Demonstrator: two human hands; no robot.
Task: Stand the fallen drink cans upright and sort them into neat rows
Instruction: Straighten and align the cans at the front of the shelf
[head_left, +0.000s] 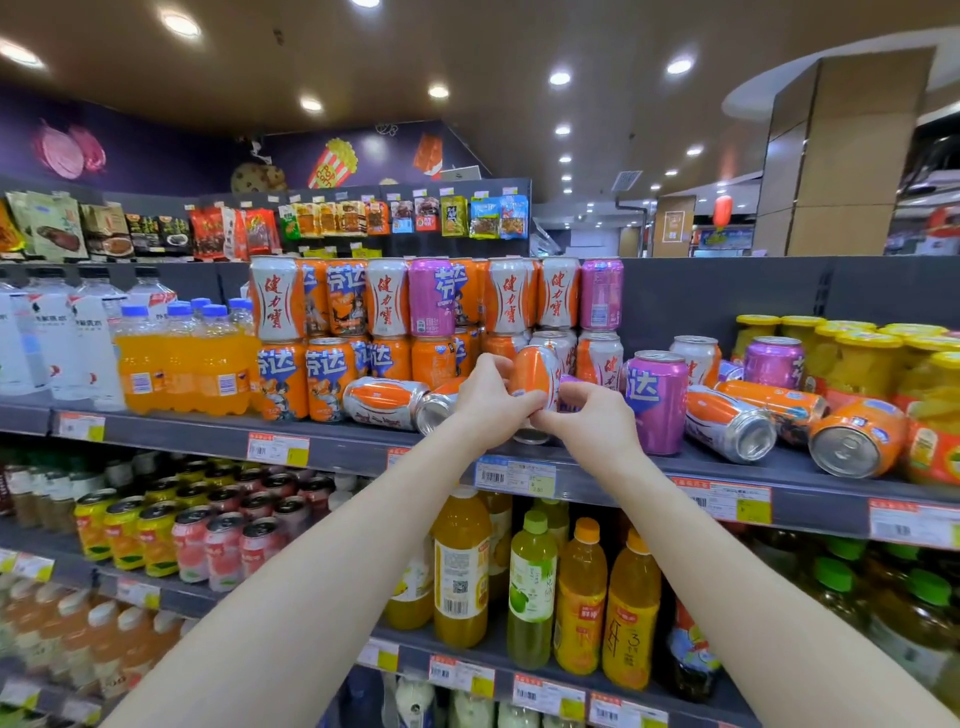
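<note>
On my left, upright orange cans (324, 376) stand in a tidy row on the shelf (332, 439), and just beside them a white-and-orange can (384, 402) lies on its side, base toward me. My left hand (485, 402) is closed around the lower part of the orange-and-white can (535, 376) I hold tilted above the shelf edge, and my right hand (592, 421) pinches its lower end from the other side, fingers (569, 395) curled narrow; I think a second can sits under my hands, though they hide most of it. The held can should feel full and fairly heavy, its thin wall stiff but easy to dent, its painted skin slick, so I grip the middle of the body, not the rims. Right of my hands a purple can (657, 402) stands upright. Further right, two more fallen cans (732, 423) lie base-out, touching each other, near jars of yellow fruit (930, 374).
</note>
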